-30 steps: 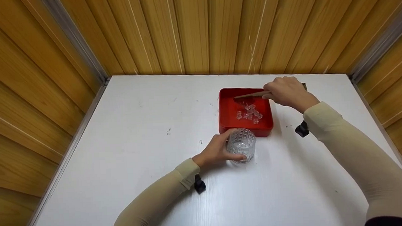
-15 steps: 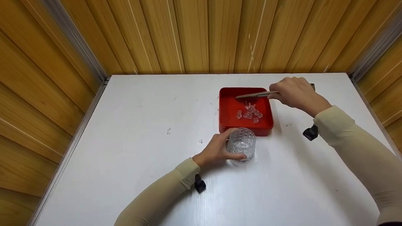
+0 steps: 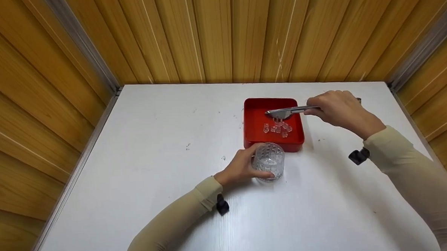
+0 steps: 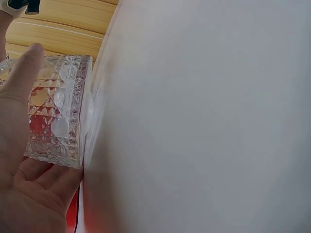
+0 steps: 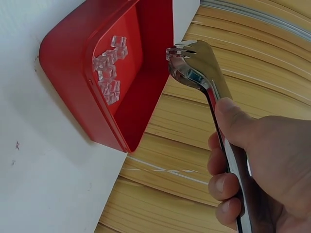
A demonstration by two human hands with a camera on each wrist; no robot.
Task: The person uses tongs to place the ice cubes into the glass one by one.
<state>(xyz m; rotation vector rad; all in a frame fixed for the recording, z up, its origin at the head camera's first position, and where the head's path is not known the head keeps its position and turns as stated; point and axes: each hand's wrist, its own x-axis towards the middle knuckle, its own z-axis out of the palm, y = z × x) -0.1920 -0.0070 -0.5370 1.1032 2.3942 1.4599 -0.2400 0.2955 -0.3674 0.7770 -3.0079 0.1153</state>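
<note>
My left hand [image 3: 243,165] grips a clear patterned glass [image 3: 269,162] standing on the table against the near side of a red tray [image 3: 254,130]. In the left wrist view, thumb and fingers lie on opposite sides of the glass [image 4: 58,111]. Several clear cubes [image 3: 278,128] lie in the tray. My right hand [image 3: 339,109] holds metal tongs [image 3: 298,109] by the handle, their tips over the tray just behind the cubes. The right wrist view shows the tongs [image 5: 197,77] with a toothed end and a broad end close together; whether a cube is between them I cannot tell.
A white table [image 3: 152,143] lies under everything, with small dark marks on its surface. Wood-patterned panels [image 3: 212,35] stand behind it and at both sides, with metal posts at the corners.
My right hand has moved to the right and slightly nearer, and the tongs have turned and shifted right with it. My left hand and the glass have stayed in place.
</note>
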